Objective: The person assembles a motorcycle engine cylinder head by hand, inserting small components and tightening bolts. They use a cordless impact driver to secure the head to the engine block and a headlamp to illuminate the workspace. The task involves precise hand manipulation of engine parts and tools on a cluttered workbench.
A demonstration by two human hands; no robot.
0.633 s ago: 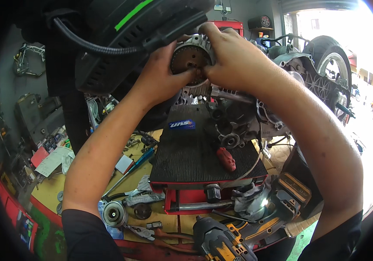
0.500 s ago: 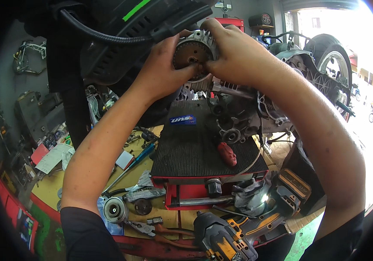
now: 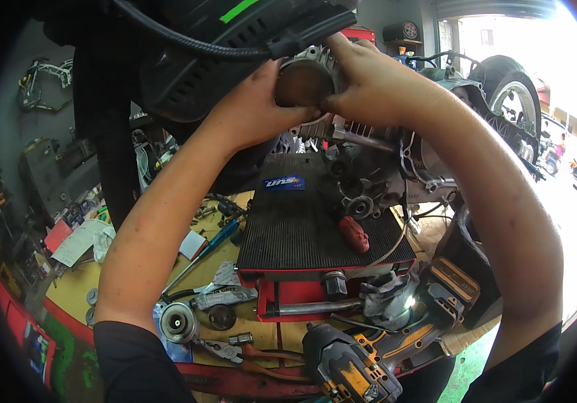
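Note:
Both my hands clasp a finned metal engine part (image 3: pixel 325 59) at the upper middle, their fingers wrapped around its far sides. In its round opening sits a brown disc (image 3: pixel 304 84), now smeared by motion. My left hand (image 3: pixel 255 104) grips the left side, its thumb along the disc's lower edge. On the right side, my right hand (image 3: pixel 362 87) grips with its thumb beside that edge. The fingertips are mostly hidden. Beneath my hands, a blue card (image 3: pixel 284 183) and a red oblong object (image 3: pixel 353 234) lie on a ribbed black mat (image 3: pixel 295 225).
Grey engine castings (image 3: pixel 362 191) lie at the mat's right, near a wheel (image 3: pixel 520 94). A dark panel (image 3: pixel 201 67) overhangs from the upper left. Nearer are an impact wrench (image 3: pixel 352 366), pliers (image 3: pixel 224 350), a grey cloth (image 3: pixel 389 302) and a silver round part (image 3: pixel 179 322).
The disc's holes and notched rim showed clearly before; now its face is blurred brown. The engine part and dark panel appear slightly farther right. My hands keep their hold.

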